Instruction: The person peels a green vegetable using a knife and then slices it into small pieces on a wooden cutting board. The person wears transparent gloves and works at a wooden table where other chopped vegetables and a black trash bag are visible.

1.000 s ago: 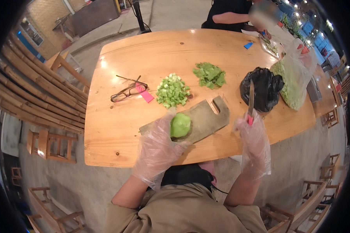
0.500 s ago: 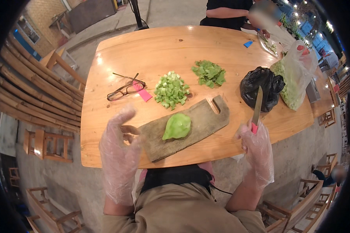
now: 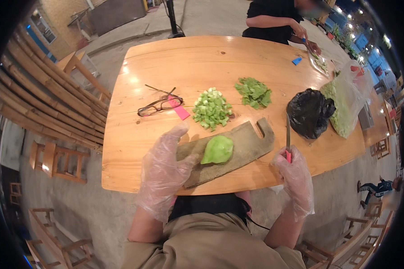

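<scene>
A peeled pale-green chayote lies on a worn wooden cutting board, which has a slot at its far right end. My left hand, in a clear plastic glove, is open at the board's left end, thumb and fingers apart, close to the chayote. In my gloved right hand is a knife with a red handle, its blade pointing up and away, right of the board. Beyond the board sit a heap of diced green pieces and a heap of chopped leaves.
Eyeglasses and a pink strip lie at left on the wooden table. A black plastic bag and a clear bag of green pieces stand at right. Across the far right corner, another person cuts over a tray.
My left hand has moved right, toward the chayote, over the board's left end. The knife blade now points more nearly straight ahead. The whole view has shifted slightly.
</scene>
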### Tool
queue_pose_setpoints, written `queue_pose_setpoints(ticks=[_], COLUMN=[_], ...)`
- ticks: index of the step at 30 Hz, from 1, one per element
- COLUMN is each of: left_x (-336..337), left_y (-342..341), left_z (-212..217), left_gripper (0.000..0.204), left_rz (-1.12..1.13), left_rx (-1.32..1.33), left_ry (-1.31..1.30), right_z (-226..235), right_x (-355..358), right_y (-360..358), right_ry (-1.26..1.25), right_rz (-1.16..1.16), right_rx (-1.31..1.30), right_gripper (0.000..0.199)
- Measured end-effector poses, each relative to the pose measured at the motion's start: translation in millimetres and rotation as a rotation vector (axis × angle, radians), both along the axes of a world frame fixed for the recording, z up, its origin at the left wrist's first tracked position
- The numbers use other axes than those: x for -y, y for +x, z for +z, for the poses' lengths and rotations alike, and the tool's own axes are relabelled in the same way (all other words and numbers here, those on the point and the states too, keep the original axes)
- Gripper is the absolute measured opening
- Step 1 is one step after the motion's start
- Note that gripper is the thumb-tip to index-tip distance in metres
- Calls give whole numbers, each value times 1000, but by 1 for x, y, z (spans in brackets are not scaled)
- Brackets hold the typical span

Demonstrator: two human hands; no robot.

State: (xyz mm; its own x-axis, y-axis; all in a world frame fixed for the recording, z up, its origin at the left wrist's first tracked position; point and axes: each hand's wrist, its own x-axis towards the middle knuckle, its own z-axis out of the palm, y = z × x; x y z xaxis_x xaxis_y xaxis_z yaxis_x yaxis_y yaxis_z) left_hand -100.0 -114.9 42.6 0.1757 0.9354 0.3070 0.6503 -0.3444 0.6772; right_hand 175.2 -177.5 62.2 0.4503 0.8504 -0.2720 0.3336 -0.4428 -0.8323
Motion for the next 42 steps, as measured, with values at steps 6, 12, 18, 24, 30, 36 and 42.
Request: queue_pose_setpoints(ticks=[6, 12, 18, 24, 30, 36, 42], left_x=[-3, -21, -51, -60, -35, -24, -53], left_y=[-44, -79, -107, -106, -110, -119, -139], left_z=[-8, 9, 13, 11, -48, -53, -56], left_gripper=[70, 79, 79, 85, 78, 74, 67], left_rz=[70, 132, 53, -9, 165, 154, 141], left_rx=[-144, -119, -18, 314, 376, 615, 192], left_ry=[-17, 142, 488, 519, 88, 17, 328], right_z=[-10, -9, -3, -16, -62, -64, -54], right_x=[15, 20, 7, -3, -5, -4, -5], right_y=[15, 23, 12, 19, 12, 21, 16], right_ry=[28, 201, 320, 470, 477, 456, 440], right_rz=[4, -51, -87, -73, -170, -187, -165], right_rx=[-93, -130, -236, -384, -677, -727, -670], right_gripper=[20, 18, 17, 20, 25, 26, 27])
